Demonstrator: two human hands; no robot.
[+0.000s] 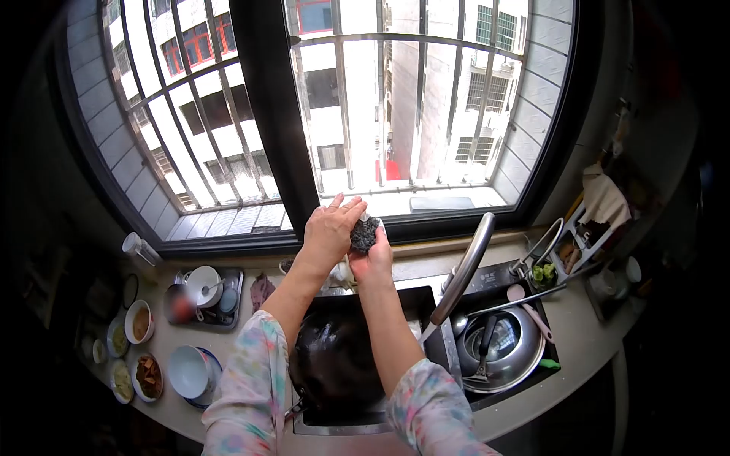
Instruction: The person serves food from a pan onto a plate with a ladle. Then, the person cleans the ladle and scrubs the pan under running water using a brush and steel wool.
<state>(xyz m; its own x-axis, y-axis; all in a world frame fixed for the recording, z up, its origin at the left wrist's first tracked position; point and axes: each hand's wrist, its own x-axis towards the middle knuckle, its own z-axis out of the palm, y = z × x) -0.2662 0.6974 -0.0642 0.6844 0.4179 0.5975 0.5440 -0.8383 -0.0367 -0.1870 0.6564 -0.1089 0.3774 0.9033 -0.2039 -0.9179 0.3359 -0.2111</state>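
Observation:
Both hands are raised together above the back edge of the sink, close to the window sill. My right hand (pixel 372 262) holds a dark grey mesh scrubber (pixel 364 235) from below and the right side, fingers wrapped round it. My left hand (pixel 331 228) lies against the scrubber's upper left, its fingers stretched out over something small and white. Beneath my forearms a large black wok (pixel 334 357) rests in the left sink basin (pixel 426 304).
A curved faucet (pixel 468 258) rises right of my hands. The right basin holds a metal lid (pixel 521 349) and utensils. On the left counter stand a white bowl (pixel 190 372), several food bowls and a metal tray (pixel 228 315). A barred window is behind.

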